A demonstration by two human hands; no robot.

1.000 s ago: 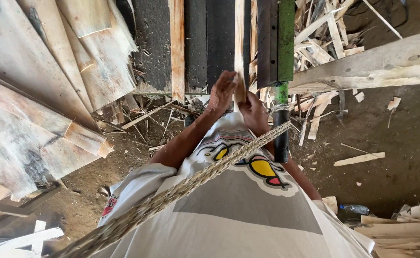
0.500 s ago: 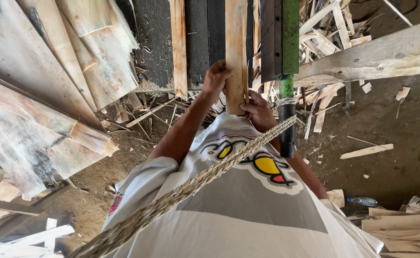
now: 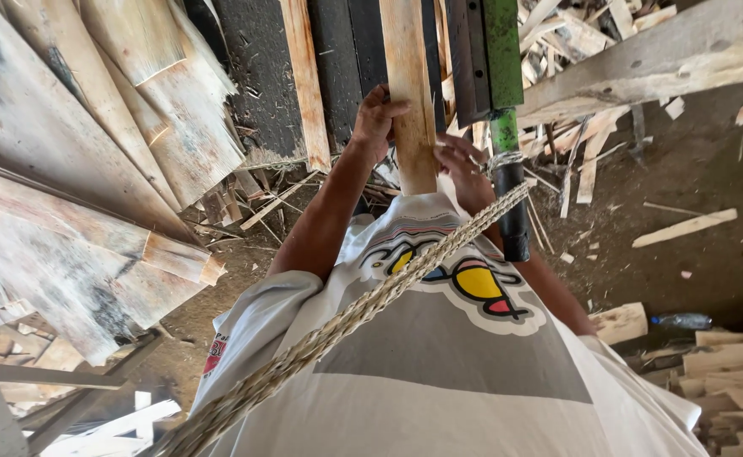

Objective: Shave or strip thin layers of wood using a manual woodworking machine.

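My left hand (image 3: 377, 118) grips the left edge of a pale wooden plank (image 3: 407, 76) that runs away from my chest onto a dark machine bed. My right hand (image 3: 463, 165) holds the plank's near end from the right side. A braided straw-coloured rope (image 3: 363, 313) crosses my white printed shirt diagonally and is tied around a green and black metal post (image 3: 507, 135) just right of my right hand.
Rough slabs and boards (image 3: 75, 169) are stacked at left. A second plank (image 3: 305, 76) lies on the dark bed (image 3: 253, 76). Offcuts and splinters (image 3: 684, 227) litter the dirt floor at right, under a thick beam (image 3: 667, 59). A plastic bottle (image 3: 682, 321) lies beside cut boards.
The plank has slid toward my chest between my hands. My left hand has closed around its left edge, and my right hand has shifted to its near end.
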